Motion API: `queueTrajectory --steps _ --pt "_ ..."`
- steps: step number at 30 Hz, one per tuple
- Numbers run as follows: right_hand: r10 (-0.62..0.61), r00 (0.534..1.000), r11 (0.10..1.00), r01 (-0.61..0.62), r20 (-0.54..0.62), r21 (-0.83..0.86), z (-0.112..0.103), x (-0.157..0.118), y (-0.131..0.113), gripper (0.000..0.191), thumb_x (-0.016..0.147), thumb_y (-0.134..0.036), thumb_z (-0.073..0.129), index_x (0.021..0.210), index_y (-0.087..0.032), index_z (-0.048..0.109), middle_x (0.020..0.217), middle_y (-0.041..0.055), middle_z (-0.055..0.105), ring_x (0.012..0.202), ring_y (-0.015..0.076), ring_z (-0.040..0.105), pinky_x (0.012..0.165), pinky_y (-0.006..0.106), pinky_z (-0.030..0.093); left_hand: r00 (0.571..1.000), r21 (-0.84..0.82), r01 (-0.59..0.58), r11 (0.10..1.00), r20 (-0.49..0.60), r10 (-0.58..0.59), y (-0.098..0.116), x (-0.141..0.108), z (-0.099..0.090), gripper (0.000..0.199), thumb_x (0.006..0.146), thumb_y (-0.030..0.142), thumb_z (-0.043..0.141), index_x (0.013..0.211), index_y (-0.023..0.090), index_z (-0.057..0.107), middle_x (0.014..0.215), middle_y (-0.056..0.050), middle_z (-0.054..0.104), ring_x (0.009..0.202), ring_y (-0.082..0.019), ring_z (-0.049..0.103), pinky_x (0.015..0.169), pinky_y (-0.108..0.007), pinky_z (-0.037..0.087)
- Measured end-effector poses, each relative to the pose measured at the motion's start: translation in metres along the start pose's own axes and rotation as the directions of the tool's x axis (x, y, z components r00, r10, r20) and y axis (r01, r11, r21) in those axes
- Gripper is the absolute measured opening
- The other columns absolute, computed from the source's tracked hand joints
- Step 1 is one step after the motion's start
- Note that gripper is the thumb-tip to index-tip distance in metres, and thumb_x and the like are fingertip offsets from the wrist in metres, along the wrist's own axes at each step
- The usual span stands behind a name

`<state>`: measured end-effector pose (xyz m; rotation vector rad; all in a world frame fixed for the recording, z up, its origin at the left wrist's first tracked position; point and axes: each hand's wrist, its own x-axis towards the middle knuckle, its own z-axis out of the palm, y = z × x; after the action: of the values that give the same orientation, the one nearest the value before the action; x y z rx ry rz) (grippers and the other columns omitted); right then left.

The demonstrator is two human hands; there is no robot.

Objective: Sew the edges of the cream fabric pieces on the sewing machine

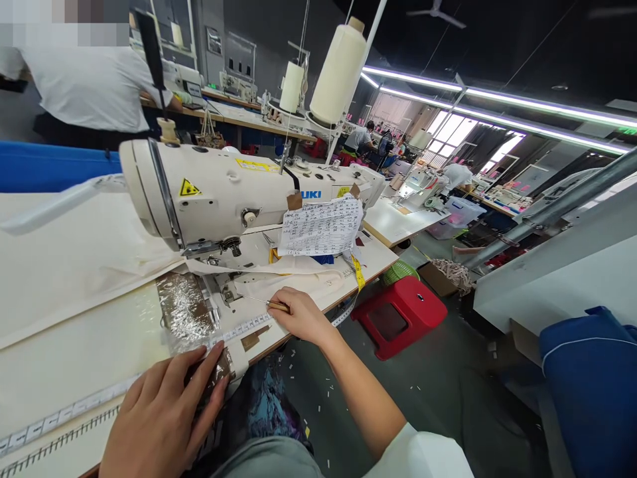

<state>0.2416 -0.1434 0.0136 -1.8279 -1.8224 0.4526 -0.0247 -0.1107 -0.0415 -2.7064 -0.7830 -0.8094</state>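
My left hand (164,405) lies palm down with its fingers spread at the table's front edge, over a white measuring tape (92,400) and a brown taped patch (186,312). In my right hand (301,317) is a thin awl (281,306) with a wooden handle, its metal tip pointing left towards the needle area. The tape runs up to just below my right hand. Above both hands stands a white sewing machine (213,192), with a handwritten sheet (321,228) stuck on it. Pale fabric (79,259) lies to the left, and a strip of it passes the presser foot.
A red stool (401,317) stands right of the table. Scissors (272,251) and a yellow tape (357,271) lie behind the sheet's edge. Thread cones (338,73) rise behind the machine. A person in a white shirt (89,86) is at the back left. Blue cloth (590,392) sits at right.
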Motion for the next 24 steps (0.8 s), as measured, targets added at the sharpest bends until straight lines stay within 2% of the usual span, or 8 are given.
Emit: queueTrajectory --steps 14,20,24 --pt "0.023 1.000 1.000 -0.023 -0.022 0.007 0.001 -0.001 -0.002 0.018 0.088 -0.009 0.066 0.076 -0.019 0.057 0.076 -0.0048 0.054 0.076 0.0155 0.055 0.071 0.028 0.041 1.000 -0.008 0.003 1.000 0.000 -0.003 0.000 0.001 -0.001 0.049 0.098 0.037 0.048 0.143 0.018 0.053 0.110 -0.014 0.066 0.097 -0.031 0.060 0.084 -0.044 0.044" --pt "0.062 0.997 0.998 -0.062 -0.035 -0.013 0.004 0.000 -0.004 0.020 0.086 -0.007 0.066 0.074 -0.020 0.056 0.075 -0.0047 0.051 0.075 0.0156 0.053 0.067 0.026 0.037 0.999 0.002 -0.008 1.000 -0.031 0.008 0.005 0.008 -0.006 0.044 0.100 0.033 0.043 0.137 0.013 0.055 0.109 -0.016 0.064 0.091 -0.032 0.058 0.080 -0.045 0.043" --pt "0.073 0.997 0.997 -0.073 -0.030 -0.004 0.003 -0.001 -0.004 0.019 0.086 -0.008 0.066 0.075 -0.022 0.057 0.077 -0.0038 0.053 0.077 0.0160 0.055 0.068 0.025 0.036 1.000 -0.007 0.004 1.000 -0.015 -0.004 0.006 0.009 -0.008 0.045 0.100 0.032 0.044 0.141 0.015 0.050 0.112 -0.015 0.063 0.091 -0.032 0.058 0.081 -0.046 0.044"
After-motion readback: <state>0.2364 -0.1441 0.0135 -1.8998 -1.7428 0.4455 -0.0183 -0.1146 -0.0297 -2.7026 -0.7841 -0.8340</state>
